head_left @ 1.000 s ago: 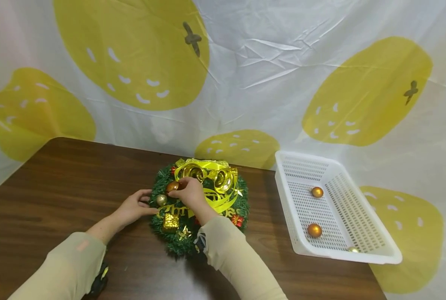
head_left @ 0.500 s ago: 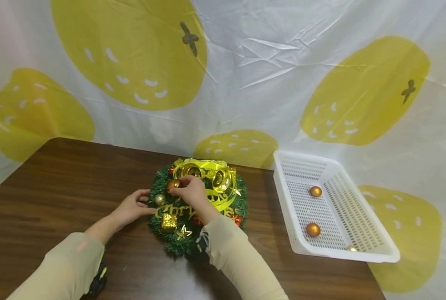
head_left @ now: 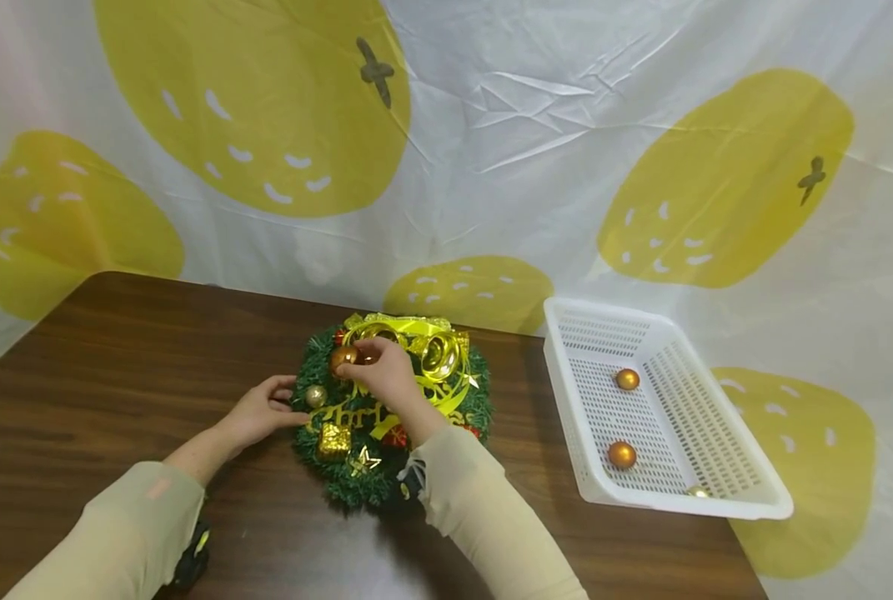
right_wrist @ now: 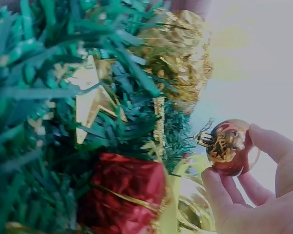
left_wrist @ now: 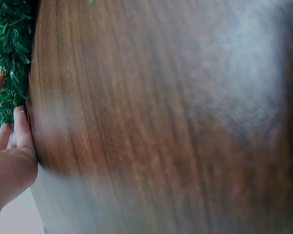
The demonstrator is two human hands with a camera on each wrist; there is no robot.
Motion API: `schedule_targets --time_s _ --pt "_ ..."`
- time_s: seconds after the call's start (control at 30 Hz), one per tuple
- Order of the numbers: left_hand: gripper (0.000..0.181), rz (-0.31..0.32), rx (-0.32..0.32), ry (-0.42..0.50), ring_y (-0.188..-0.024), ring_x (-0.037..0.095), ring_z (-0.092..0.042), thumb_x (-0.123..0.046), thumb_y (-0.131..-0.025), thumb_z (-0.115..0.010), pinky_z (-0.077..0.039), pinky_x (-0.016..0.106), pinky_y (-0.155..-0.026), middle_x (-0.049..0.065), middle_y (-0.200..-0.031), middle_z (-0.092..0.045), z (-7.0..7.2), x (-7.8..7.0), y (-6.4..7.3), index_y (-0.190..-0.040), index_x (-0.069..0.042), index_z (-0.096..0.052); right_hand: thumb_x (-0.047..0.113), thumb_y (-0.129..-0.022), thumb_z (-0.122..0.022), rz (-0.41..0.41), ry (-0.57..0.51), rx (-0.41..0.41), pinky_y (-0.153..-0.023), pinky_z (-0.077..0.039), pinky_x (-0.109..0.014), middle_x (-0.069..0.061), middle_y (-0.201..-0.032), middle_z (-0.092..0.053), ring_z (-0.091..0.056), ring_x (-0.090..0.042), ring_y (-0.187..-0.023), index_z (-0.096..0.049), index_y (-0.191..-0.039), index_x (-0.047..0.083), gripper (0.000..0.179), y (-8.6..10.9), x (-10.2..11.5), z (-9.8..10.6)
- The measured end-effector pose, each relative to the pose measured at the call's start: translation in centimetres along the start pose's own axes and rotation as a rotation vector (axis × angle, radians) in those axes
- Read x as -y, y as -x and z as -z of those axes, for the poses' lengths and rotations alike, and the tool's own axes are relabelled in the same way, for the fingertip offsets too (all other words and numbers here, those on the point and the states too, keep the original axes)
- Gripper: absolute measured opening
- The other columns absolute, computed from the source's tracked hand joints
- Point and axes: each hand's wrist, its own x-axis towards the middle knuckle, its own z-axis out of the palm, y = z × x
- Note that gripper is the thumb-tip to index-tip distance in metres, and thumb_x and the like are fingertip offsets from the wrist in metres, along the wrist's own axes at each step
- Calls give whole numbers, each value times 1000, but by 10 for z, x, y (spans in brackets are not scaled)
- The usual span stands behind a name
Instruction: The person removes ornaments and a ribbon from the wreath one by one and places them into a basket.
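A green tinsel Christmas wreath (head_left: 363,496) lies on the table, trimmed with gold bells (head_left: 440,357), yellow ribbon, gold lettering, a gold star (right_wrist: 95,102) and small gift boxes (head_left: 334,441). Over its upper left part, my right hand (head_left: 386,379) pinches a copper-coloured bauble (head_left: 343,360) between thumb and fingers. In the right wrist view, the bauble's gold cap and thin wire loop point towards the wreath. My left hand (head_left: 254,412) rests against the wreath's left rim, fingers fairly straight, beside a small gold bauble (head_left: 315,396). In the left wrist view its fingertips (left_wrist: 20,119) touch the tinsel.
A white perforated basket (head_left: 566,400) stands on the right of the brown wooden table (head_left: 153,358). Inside are two orange baubles (head_left: 622,455) and a small gold one (head_left: 697,492). Behind the table hangs a white cloth (head_left: 484,192) printed with yellow fruit.
My right hand has risen slightly with the copper-coloured bauble, and more of the bauble now shows. My left hand has stayed at the wreath's rim. The head view has shifted a little.
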Motion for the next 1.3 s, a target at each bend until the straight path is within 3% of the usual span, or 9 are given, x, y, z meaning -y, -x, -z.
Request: schedule_targets --time_s 0.17,0.4,0.87,1.3 --pt "81 1 -4 -5 -115 42 -46 -22 -86 -68 -47 44 -87 35 -136 -34 1 0 0 -144 9 -21 21 -82 -73 21 -13 18 -73 -53 -27 -11 -112 -64 -61 -20 -97 -60 -121 6 44 1 6 5" --pt "82 17 3 -23 -118 44 -42 -24 -86 -67 -46 48 -89 36 -138 -32 2 -4 1 -145 8 -19 19 -82 -73 15 -54 4 -85 -51 -33 -10 -116 -63 -59 -24 -106 -61 -120 6 43 0 10 11" --pt "82 61 11 -46 -125 49 -34 -21 -84 -68 -39 54 -98 37 -137 -33 1 -10 -2 -144 9 -20 21 -82 -73 29 -88 -22 -83 -51 -33 -10 -115 -63 -59 -23 -104 -62 -119 9 40 5 15 27" --pt "83 70 25 -52 -126 50 -33 -23 -85 -68 -38 56 -98 37 -139 -31 1 -11 -2 -145 9 -19 19 -83 -71 32 -112 -51 -83 -52 -34 -9 -117 -62 -59 -24 -105 -61 -121 10 40 9 17 59"
